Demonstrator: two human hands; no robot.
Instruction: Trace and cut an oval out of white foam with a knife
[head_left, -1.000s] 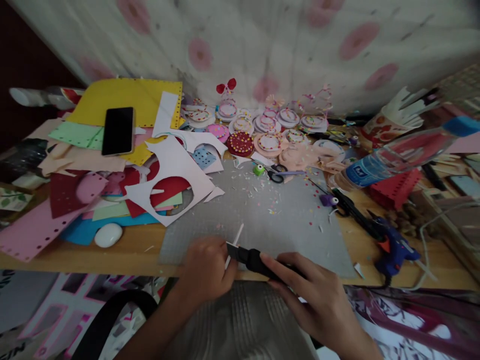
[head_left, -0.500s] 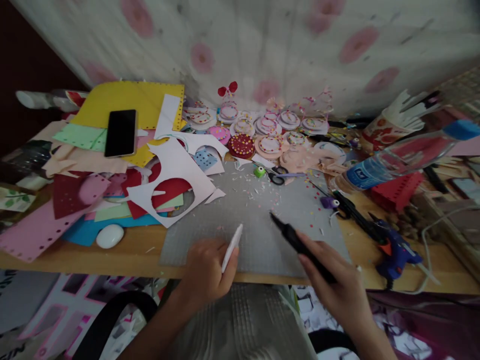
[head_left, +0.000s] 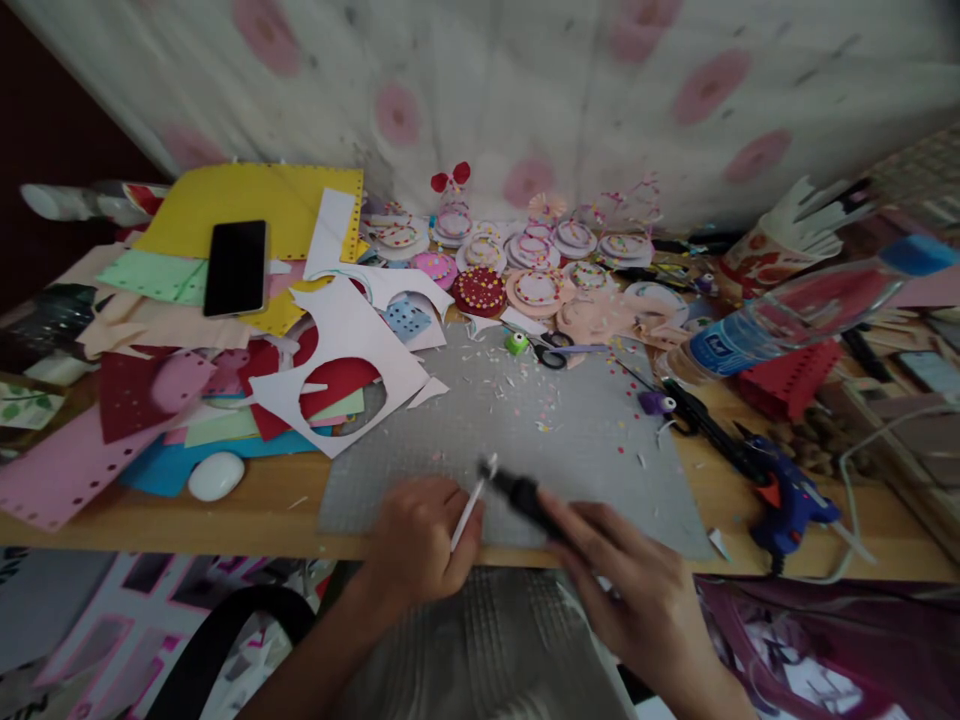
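My left hand (head_left: 424, 535) is closed on a thin white foam piece (head_left: 466, 515), seen almost edge-on, near the front edge of the grey cutting mat (head_left: 405, 465). In my right hand (head_left: 626, 575) is a slim black tool with a tapered tip, which looks like a craft knife (head_left: 529, 500). Its blurred tip meets the upper end of the white piece, and a small white curl (head_left: 491, 463) shows there. Both hands are closed. The fingers of my left hand partly cover the piece.
Cut white foam sheets (head_left: 360, 340) and coloured sheets lie left, with a black phone (head_left: 236, 268). Small decorated hats (head_left: 480, 290) line the back. Scissors (head_left: 555, 350), white scraps, a water bottle (head_left: 724, 345) and a blue glue gun (head_left: 787, 495) are also there.
My right hand has moved left, bringing the craft knife's tip to the white piece. My left hand has turned the piece to a narrower edge-on view. A white scrap now shows at the mat's right front corner.
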